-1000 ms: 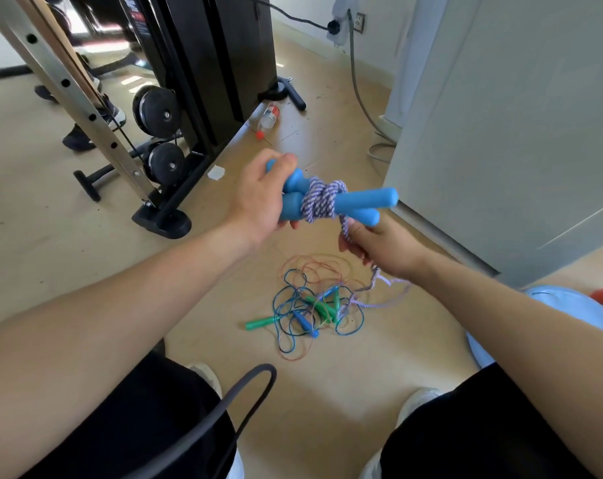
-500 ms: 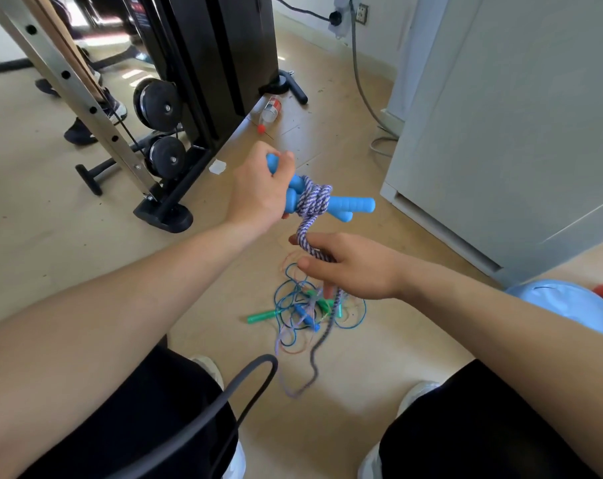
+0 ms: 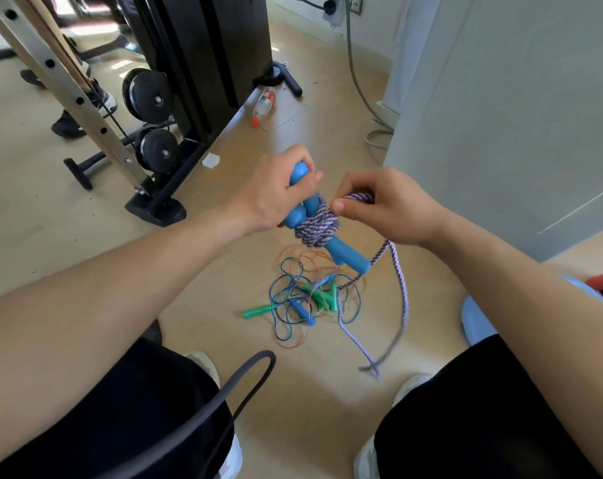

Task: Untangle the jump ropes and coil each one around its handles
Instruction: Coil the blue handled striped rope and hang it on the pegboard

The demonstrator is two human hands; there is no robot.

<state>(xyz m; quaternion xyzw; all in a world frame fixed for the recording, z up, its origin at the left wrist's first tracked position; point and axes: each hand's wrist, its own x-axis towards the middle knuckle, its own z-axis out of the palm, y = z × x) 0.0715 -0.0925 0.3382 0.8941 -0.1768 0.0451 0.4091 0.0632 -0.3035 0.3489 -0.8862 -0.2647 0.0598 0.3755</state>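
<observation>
Left hand (image 3: 272,198) grips the blue handles (image 3: 341,248), their long axis slanting down-right; right hand (image 3: 389,209) pinches the purple rope (image 3: 398,281) beside the coil (image 3: 317,224).

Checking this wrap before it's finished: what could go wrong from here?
The purple rope hangs loose toward the tangled ropes on the floor and might snag there. The left hand grips only the blue handles' upper ends, so the coil could slip loose while the right hand pinches the next turn.
</observation>
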